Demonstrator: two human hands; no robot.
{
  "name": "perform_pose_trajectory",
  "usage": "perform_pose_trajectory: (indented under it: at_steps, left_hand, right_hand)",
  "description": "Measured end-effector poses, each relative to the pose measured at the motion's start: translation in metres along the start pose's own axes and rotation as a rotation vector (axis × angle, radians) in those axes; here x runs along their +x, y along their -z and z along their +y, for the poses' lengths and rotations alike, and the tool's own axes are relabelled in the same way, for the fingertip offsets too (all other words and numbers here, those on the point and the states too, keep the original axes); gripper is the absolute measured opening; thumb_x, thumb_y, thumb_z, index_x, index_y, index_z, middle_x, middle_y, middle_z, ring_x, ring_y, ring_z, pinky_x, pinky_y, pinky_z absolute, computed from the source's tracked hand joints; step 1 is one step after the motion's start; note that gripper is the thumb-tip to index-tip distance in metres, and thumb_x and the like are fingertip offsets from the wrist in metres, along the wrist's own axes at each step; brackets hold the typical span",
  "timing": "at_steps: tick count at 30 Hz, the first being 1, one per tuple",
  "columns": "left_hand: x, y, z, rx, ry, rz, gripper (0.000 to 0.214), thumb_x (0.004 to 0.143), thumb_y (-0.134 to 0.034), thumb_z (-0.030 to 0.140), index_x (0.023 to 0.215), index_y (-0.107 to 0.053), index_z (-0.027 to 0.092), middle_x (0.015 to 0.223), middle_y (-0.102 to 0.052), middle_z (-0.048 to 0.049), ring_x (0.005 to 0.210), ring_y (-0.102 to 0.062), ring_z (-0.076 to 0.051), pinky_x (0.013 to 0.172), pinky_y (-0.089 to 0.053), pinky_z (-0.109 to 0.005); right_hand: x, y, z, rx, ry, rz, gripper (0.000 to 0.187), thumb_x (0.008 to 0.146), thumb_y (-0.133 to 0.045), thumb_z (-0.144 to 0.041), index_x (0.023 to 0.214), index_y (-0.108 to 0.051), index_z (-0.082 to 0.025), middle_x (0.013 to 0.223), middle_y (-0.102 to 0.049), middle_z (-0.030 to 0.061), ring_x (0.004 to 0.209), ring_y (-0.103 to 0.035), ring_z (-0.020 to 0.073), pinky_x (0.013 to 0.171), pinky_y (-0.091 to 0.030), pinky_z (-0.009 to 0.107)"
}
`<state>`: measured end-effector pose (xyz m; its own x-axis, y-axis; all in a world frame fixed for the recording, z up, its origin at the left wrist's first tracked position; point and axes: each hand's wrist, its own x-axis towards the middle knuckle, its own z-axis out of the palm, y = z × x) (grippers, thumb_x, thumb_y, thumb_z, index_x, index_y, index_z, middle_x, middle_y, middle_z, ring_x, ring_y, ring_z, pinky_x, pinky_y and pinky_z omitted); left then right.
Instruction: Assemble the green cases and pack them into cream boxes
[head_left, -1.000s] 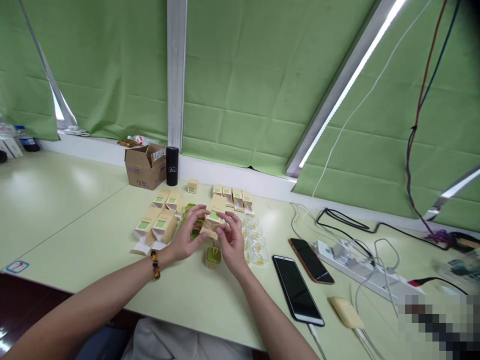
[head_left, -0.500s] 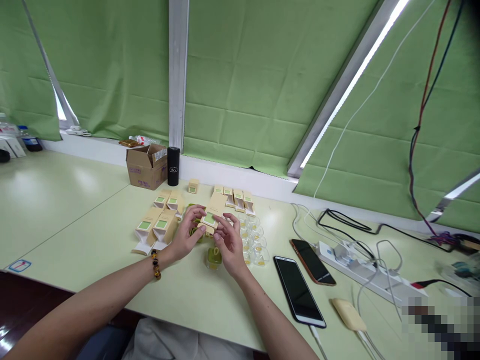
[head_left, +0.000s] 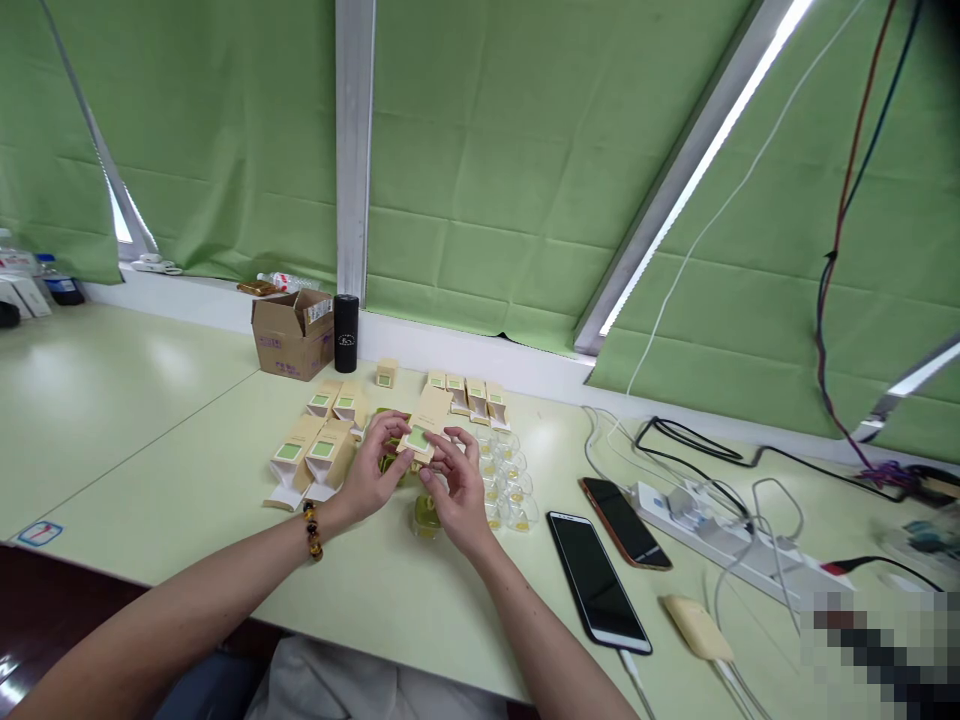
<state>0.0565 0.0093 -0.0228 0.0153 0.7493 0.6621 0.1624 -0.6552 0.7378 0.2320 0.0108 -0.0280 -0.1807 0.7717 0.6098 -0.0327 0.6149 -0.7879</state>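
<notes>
Pale-green tabletop (head_left: 165,520) below green fabric blinds (head_left: 480,180), on my remote feed. Left hand (head_left: 379,468) and right hand (head_left: 461,490) both pinch tan cardboard box with green label (head_left: 415,440), held between them. Since second ago, loose end flap shows less; end looks nearer closed, I judge. Just below in view: squat green jar (head_left: 425,516), partly behind right hand. Leftward: open tan boxes (head_left: 336,452); rightward: clear plastic cups (head_left: 517,480), then black-screened phones (head_left: 598,578). Behind: brown carton (head_left: 289,345), black tumbler (head_left: 346,335).
</notes>
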Motion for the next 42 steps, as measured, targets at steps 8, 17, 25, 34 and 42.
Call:
perform_pose_trajectory:
  at_steps: [8, 17, 25, 34, 42]
  left_hand:
    - [-0.001, 0.004, 0.001, -0.001, -0.061, -0.054, 0.029, 0.102, -0.062, 0.041, 0.125, -0.057, 0.025, 0.141, -0.047, -0.0137, 0.135, -0.051, -0.028, 0.095, -0.056, -0.036]
    - [-0.002, -0.001, -0.002, -0.008, -0.055, -0.002, 0.024, 0.102, -0.063, 0.038, 0.122, -0.058, 0.025, 0.135, -0.047, -0.0128, 0.129, -0.054, -0.027, 0.091, -0.057, -0.035]
    - [-0.002, -0.004, -0.003, 0.028, -0.042, 0.034, 0.019, 0.103, -0.061, 0.036, 0.117, -0.056, 0.025, 0.130, -0.049, -0.0111, 0.123, -0.056, -0.024, 0.087, -0.054, -0.032]
    - [-0.005, 0.000, 0.000, 0.220, -0.105, -0.002, 0.033, 0.103, -0.057, 0.035, 0.134, -0.049, 0.026, 0.149, -0.048, -0.0157, 0.145, -0.045, -0.031, 0.118, -0.043, -0.054]
    - [-0.003, 0.001, -0.005, 0.223, -0.057, 0.068, 0.041, 0.106, -0.053, 0.039, 0.144, -0.046, 0.026, 0.143, -0.054, -0.0149, 0.136, -0.054, -0.029, 0.117, -0.046, -0.053]
  right_hand:
    - [0.001, -0.001, -0.001, 0.003, -0.011, 0.032, 0.033, 0.101, -0.066, -0.039, 0.133, -0.070, -0.035, 0.142, -0.038, 0.0085, 0.084, -0.062, 0.0111, 0.089, -0.063, 0.040]
    - [0.001, -0.002, 0.001, 0.027, -0.006, 0.044, 0.032, 0.102, -0.064, -0.038, 0.133, -0.071, -0.035, 0.137, -0.038, 0.0077, 0.084, -0.063, 0.0100, 0.088, -0.063, 0.039]
    - [0.000, -0.003, 0.005, -0.006, -0.008, 0.053, 0.029, 0.104, -0.062, -0.039, 0.131, -0.071, -0.035, 0.134, -0.040, 0.0068, 0.081, -0.063, 0.0089, 0.084, -0.064, 0.036]
    - [-0.001, -0.002, -0.002, -0.220, 0.111, 0.015, 0.034, 0.107, -0.055, -0.036, 0.138, -0.068, -0.035, 0.164, -0.025, 0.0084, 0.134, -0.060, 0.0258, 0.116, -0.054, 0.048]
    - [-0.004, 0.000, -0.006, -0.299, 0.262, -0.108, 0.042, 0.106, -0.054, -0.029, 0.146, -0.062, -0.035, 0.176, -0.021, 0.0024, 0.163, -0.024, 0.0334, 0.131, -0.031, 0.059]
